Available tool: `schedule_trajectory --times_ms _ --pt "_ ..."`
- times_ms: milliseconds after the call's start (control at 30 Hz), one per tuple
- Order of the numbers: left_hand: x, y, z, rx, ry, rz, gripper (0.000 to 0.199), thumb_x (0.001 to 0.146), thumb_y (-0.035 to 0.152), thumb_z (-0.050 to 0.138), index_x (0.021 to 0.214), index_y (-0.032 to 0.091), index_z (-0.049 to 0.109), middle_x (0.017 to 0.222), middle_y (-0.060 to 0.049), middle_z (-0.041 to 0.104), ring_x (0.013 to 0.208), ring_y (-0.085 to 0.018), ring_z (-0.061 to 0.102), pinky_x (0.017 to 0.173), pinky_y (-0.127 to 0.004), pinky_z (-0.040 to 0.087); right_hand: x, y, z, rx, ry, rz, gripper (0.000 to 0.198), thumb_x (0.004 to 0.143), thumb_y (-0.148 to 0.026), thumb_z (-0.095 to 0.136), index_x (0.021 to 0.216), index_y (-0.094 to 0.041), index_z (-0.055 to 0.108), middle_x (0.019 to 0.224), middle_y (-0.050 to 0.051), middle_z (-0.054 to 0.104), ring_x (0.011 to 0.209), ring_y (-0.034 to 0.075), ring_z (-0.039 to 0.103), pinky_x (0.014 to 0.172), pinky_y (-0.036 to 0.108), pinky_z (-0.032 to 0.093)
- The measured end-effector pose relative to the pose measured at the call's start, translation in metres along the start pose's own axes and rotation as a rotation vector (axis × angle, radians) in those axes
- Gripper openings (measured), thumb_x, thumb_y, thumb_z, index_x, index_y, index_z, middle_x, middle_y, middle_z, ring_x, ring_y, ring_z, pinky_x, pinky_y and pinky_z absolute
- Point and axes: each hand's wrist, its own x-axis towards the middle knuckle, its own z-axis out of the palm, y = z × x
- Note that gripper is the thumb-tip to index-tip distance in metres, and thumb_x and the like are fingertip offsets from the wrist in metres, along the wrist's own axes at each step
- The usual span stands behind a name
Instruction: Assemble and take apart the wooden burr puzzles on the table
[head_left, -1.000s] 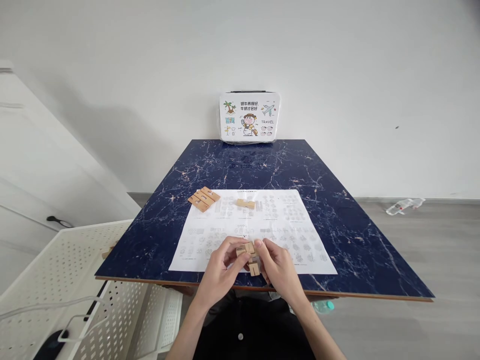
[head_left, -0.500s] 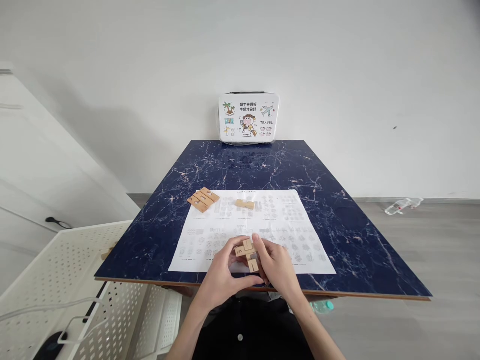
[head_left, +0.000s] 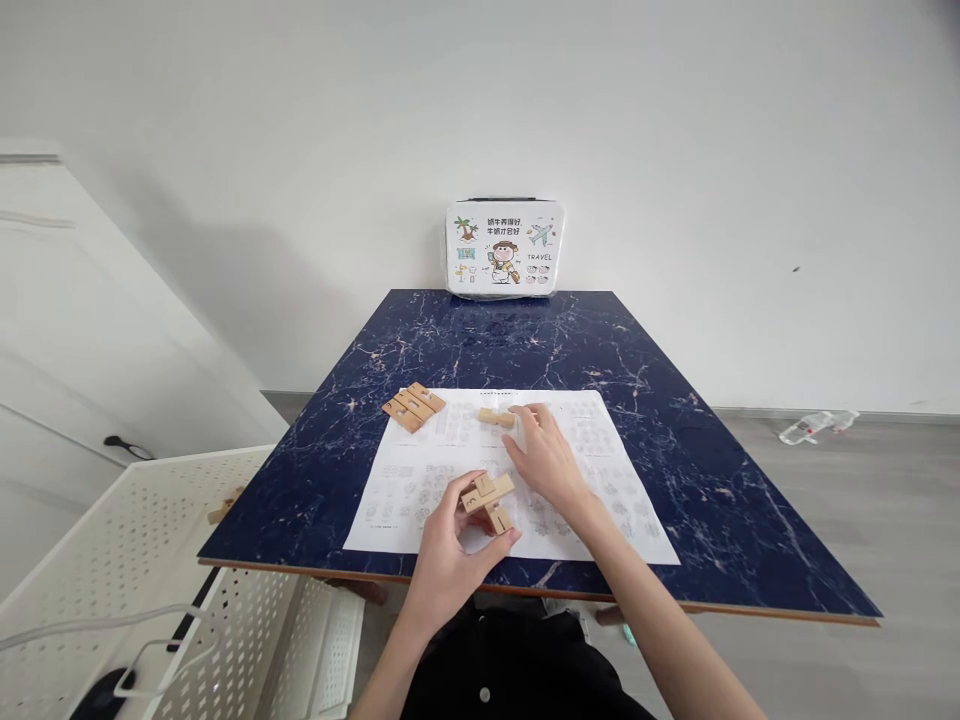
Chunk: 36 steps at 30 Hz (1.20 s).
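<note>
My left hand [head_left: 450, 545] holds an interlocked wooden burr puzzle assembly [head_left: 487, 500], its fingers and thumb wrapped round the sides. Dark numbers are marked on the assembly's pieces. My right hand [head_left: 550, 455] reaches forward over the paper, thumb and fingers apart. Its fingertips are at the right end of a loose notched wooden piece [head_left: 492, 416]; whether they touch it I cannot tell. To the left, several flat notched wooden pieces [head_left: 414, 406] lie side by side on the upper left corner of the printed instruction sheet [head_left: 442, 470].
The dark blue marbled table [head_left: 480, 345] carries the sheet. At its far edge, a white cartoon-printed case [head_left: 505, 248] stands against the wall. A white perforated rack [head_left: 172, 500] with cables is at the left. A plastic bottle [head_left: 817, 427] lies on the floor at right.
My right hand has let go of the wooden assembly and moved forward to the loose piece. My left hand keeps the assembly, now slightly turned. The view has shifted a little.
</note>
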Motion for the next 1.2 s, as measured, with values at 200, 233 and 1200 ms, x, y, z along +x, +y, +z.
schedule_trajectory --times_ms 200,233,1200 --pt "-0.001 0.003 0.0 -0.003 -0.008 -0.026 0.06 0.086 0.037 0.079 0.138 0.026 0.051 0.117 -0.005 0.071 0.097 -0.022 0.073 0.091 -0.037 0.06 0.02 0.003 0.007 -0.025 -0.083 0.071 0.014 0.1 -0.021 0.056 0.108 -0.019 0.068 0.118 0.016 0.068 0.112 0.034 0.064 0.086 0.043 0.053" --pt "-0.001 0.004 0.0 -0.007 -0.006 -0.034 0.06 0.087 0.038 0.079 0.139 0.026 0.05 0.116 -0.005 0.071 0.097 -0.022 0.073 0.091 -0.037 0.06 0.016 0.004 0.003 0.005 -0.091 0.079 0.014 0.101 -0.023 0.056 0.107 -0.019 0.067 0.112 0.014 0.07 0.104 0.031 0.068 0.084 0.041 0.054" --pt "-0.004 0.003 0.001 0.075 -0.014 0.001 0.067 0.09 0.043 0.078 0.147 0.031 0.047 0.134 -0.007 0.069 0.117 -0.028 0.072 0.102 -0.041 0.059 -0.101 -0.019 -0.034 0.753 -0.283 0.155 0.036 0.106 -0.049 0.049 0.121 -0.025 0.073 0.079 0.003 0.072 0.07 0.022 0.068 0.068 0.033 0.056"
